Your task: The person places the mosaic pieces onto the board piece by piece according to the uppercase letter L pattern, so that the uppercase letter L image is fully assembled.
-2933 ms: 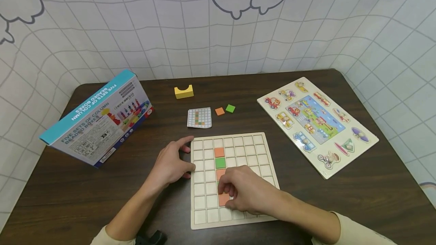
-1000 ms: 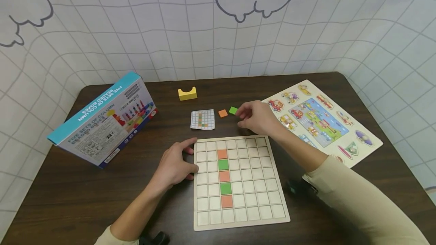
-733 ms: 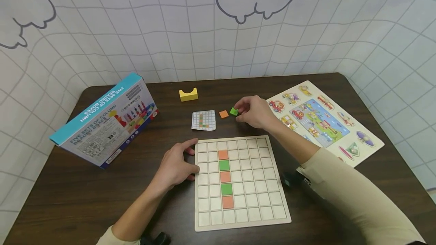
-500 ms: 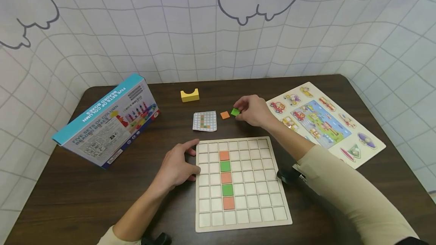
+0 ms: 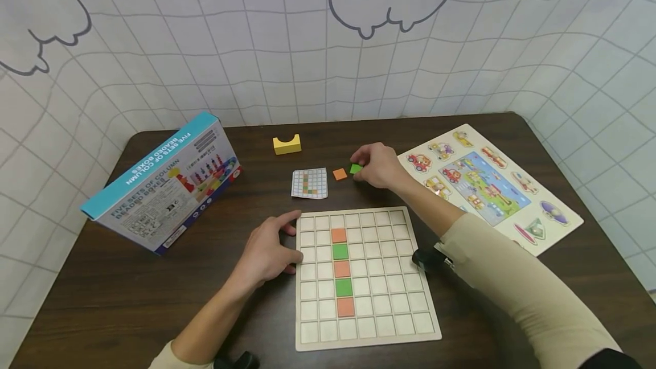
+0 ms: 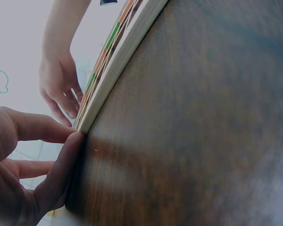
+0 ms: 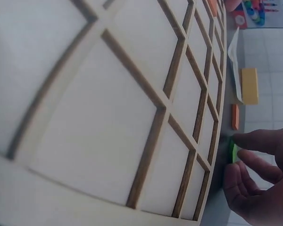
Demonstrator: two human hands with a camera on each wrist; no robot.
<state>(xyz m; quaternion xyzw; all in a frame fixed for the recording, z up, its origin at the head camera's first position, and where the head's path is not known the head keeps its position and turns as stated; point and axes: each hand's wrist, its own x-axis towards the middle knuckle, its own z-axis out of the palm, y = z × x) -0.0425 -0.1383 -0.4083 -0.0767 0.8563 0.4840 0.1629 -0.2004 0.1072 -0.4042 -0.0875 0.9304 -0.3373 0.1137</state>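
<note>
A wooden grid board [image 5: 386, 278] lies on the table with a column of orange and green tiles in its third column. At its left edge, my left hand [image 5: 263, 250] rests with thumb and index finger spread along the side; the left wrist view shows fingertips against the board's edge. Beyond the board, my right hand [image 5: 380, 167] has thumb and fingers at a loose green tile [image 5: 355, 169], pinching it low at the table. Part of that tile [image 7: 232, 150] is hidden by the fingers. A loose orange tile [image 5: 340, 174] lies just left of it.
A small pattern card [image 5: 310, 183] lies behind the board, and a yellow arch block [image 5: 287, 144] stands farther back. To the left stands a blue and white box [image 5: 169, 187]. A vehicle picture puzzle [image 5: 492, 187] lies right, partly under the right forearm.
My right hand has left the board's tile column and reached to the loose green tile, closing its fingers on it. The left hand has stayed at the board's edge.
</note>
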